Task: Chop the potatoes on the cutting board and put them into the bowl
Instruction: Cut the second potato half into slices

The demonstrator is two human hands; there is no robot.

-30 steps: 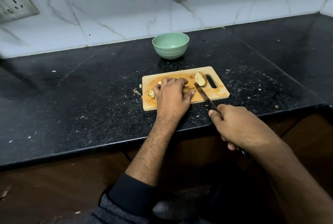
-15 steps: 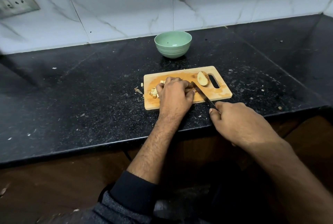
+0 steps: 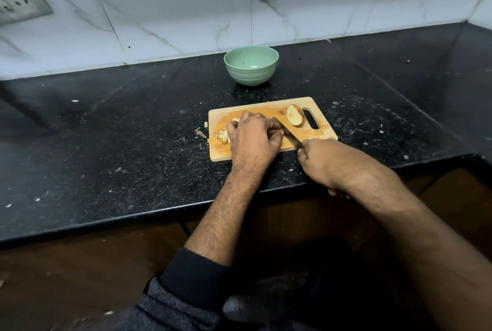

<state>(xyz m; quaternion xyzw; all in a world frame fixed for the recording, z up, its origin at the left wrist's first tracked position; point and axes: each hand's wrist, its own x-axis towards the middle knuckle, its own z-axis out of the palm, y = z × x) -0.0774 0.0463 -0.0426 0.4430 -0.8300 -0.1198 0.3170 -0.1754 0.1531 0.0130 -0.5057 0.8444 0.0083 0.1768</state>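
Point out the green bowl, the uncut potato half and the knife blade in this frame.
green bowl [image 3: 250,76]: head view, on its ribbed outer wall.
potato half [image 3: 295,115]: head view, on its pale cut face.
knife blade [image 3: 288,132]: head view, on the dark blade between the two hands.

You have dim, soft indoor light, brightest on the marble wall tiles [image 3: 186,6] at the far side. The black desk [image 3: 106,144] shows a faint sheen near the green bowl [image 3: 251,65], which casts a small shadow toward you. Below the desk edge the near area falls almost black. Wide-angle distortion bows the desk edge and wall lines toward the left and right margins. The sleeve [image 3: 183,293] nearest you looks soft and blurred.
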